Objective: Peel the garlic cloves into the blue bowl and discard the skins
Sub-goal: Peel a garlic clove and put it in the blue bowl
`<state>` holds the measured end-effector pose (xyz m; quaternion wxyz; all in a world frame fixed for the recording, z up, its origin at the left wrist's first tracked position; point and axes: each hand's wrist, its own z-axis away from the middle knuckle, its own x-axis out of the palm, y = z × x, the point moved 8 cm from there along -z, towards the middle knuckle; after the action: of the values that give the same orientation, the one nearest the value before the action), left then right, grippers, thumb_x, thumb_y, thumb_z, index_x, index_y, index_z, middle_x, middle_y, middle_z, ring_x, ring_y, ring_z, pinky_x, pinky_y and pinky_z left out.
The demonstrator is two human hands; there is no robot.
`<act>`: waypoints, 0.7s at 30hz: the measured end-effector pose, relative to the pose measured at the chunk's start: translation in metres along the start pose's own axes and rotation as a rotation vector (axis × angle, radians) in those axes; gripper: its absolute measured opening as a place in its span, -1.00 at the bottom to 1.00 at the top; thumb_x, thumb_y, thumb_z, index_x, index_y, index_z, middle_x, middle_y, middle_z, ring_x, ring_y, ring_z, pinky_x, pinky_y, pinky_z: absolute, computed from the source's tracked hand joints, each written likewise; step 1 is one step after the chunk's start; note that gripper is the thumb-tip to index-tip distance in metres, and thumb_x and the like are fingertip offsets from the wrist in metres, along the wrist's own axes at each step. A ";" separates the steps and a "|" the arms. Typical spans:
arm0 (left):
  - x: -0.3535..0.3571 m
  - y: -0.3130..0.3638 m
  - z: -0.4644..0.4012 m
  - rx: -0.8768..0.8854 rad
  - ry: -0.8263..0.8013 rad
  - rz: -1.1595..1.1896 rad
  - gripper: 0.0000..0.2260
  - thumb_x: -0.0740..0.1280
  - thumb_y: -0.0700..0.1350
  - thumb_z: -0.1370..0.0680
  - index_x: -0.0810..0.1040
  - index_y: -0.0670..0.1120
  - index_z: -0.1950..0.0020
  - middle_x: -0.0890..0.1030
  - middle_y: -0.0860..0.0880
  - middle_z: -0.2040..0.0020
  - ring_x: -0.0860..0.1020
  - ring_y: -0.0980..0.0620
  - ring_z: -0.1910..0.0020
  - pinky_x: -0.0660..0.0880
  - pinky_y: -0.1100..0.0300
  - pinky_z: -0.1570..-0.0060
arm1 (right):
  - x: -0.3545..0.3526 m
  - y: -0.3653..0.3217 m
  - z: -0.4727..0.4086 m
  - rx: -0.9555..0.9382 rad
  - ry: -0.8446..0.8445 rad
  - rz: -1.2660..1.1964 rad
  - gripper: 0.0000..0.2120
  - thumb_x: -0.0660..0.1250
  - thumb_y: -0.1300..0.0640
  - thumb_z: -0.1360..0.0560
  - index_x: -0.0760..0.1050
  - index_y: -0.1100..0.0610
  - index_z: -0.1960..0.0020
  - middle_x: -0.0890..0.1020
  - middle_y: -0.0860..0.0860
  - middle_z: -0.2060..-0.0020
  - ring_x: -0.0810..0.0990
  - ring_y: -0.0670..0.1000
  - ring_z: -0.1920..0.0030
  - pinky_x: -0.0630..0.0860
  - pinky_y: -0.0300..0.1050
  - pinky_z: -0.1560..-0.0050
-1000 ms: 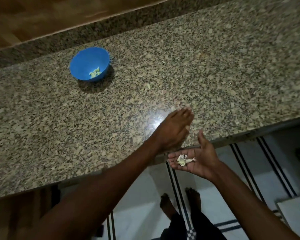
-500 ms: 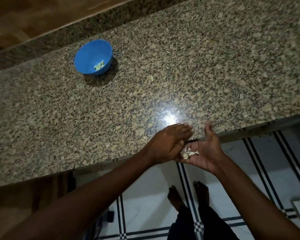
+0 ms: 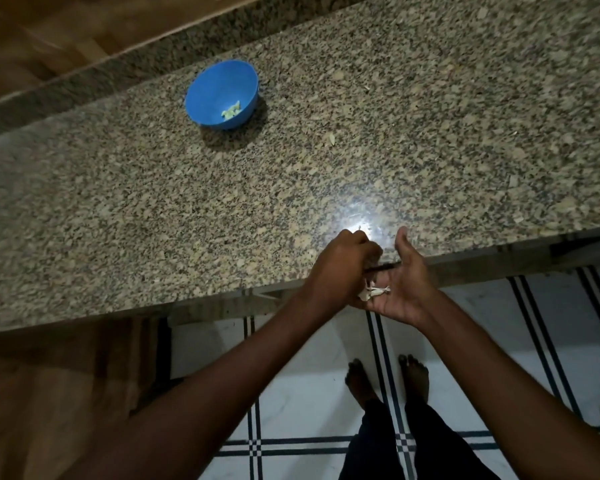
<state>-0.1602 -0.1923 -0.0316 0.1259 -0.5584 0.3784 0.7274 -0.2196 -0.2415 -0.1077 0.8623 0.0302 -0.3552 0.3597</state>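
The blue bowl stands at the back left of the granite counter, with a few pale peeled garlic cloves in its bottom. At the counter's front edge my right hand is held palm up just below the rim, thumb raised, and a small heap of whitish garlic skins lies in the palm. My left hand is knuckles up over the edge, with its fingers curled down onto the right palm. Its fingertips are hidden, so I cannot tell whether they pinch any skin.
One stray scrap of skin lies on the counter to the right of the bowl. A bright lamp glare marks the stone near my hands. Below the counter are a white striped floor, my bare feet and a wooden cabinet.
My left hand lay flat on the counter, then slid back to the edge and curled its fingers over the right palm. The right hand rose closer to the counter rim.
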 end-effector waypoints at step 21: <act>-0.023 -0.041 0.008 -0.350 0.223 -0.033 -0.79 0.36 -0.40 -0.40 0.64 -0.18 0.06 0.60 -0.15 0.12 0.52 -0.15 0.10 0.47 0.04 0.22 | -0.004 0.003 -0.008 0.016 0.012 -0.016 -0.15 0.37 -0.28 -0.44 0.32 0.40 -0.38 0.56 0.43 -0.18 0.65 0.41 -0.03 0.60 0.27 0.01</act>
<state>-0.1329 -0.1529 -0.0267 -0.0037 -0.6549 0.2485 0.7137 -0.2189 -0.2389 -0.1173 0.8670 0.0379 -0.3469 0.3557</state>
